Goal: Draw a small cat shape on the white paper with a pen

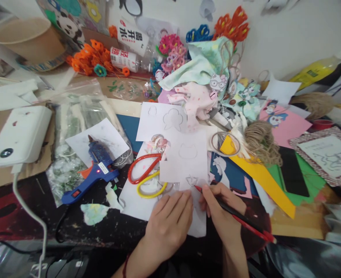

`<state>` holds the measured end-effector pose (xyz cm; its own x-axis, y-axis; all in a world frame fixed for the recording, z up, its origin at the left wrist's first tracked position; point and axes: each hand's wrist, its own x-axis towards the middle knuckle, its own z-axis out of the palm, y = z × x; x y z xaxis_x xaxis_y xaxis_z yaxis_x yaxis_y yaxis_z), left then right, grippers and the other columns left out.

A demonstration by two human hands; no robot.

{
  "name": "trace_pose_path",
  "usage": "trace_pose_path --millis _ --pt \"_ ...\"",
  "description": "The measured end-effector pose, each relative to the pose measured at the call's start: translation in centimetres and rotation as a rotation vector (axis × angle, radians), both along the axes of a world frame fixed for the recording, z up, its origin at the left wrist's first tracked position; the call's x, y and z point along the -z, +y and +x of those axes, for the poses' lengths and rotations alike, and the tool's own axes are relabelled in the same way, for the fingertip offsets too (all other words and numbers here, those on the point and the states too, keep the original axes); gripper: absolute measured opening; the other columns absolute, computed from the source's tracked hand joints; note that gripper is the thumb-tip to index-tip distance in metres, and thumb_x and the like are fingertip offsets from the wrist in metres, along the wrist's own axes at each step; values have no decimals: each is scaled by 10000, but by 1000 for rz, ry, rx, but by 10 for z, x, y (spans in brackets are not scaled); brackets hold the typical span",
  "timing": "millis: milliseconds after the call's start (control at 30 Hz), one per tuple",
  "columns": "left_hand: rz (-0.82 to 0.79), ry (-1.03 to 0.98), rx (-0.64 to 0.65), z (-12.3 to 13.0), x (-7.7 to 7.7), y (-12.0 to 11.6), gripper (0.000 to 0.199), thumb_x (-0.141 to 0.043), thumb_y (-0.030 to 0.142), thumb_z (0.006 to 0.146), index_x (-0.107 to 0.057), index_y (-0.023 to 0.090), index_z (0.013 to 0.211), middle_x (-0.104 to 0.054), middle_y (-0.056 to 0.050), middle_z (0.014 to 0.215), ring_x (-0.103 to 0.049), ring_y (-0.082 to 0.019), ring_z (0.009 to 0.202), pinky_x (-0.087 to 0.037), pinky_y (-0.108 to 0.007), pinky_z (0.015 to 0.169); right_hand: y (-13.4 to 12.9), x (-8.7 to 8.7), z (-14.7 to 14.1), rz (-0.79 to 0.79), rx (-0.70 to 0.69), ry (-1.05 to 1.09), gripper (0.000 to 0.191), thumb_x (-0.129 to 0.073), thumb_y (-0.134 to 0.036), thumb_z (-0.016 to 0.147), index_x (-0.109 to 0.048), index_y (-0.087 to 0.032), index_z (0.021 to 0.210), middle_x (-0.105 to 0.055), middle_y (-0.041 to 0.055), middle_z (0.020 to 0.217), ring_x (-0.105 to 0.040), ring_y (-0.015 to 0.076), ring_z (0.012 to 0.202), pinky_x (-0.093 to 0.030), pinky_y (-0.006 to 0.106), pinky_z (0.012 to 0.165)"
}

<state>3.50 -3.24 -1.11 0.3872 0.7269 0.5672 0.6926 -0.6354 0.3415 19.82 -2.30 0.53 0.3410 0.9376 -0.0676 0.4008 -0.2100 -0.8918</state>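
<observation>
A red and black pencil (237, 216) is gripped in my right hand (221, 202), its red tip close to a small sketch at the lower edge of a white sheet (198, 141). My left hand (170, 220) lies flat on the paper below that sheet, fingers stretched forward and holding nothing. On the same sheet is a faint cat-head outline. Behind it, another sheet (145, 125) carries a cloud-like outline. Just left of the sheets lie red-handled scissors (143, 157) and a yellow loop handle (147, 195); their blades are hidden.
A blue glue gun (96, 173) with a lit red light rests on paper at left, near a white power bank (21, 135) with a cable. Fabric pieces (199, 100), twine (261, 141), tape roll (225, 143), yellow strip (260, 177) and a black phone (294, 172) crowd the right.
</observation>
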Motion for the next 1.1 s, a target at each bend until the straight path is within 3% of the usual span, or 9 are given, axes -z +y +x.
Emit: trace_pose_path --millis 1100 --pt "-15 -1 6 0 -3 1 258 -581 105 955 -691 72 1186 -752 -76 1208 -704 -220 1062 -495 -365 906 1 -1 -2 -5 -4 -2 377 -677 -410 935 -597 -195 635 -581 -49 502 -500 95 422 -382 229 442"
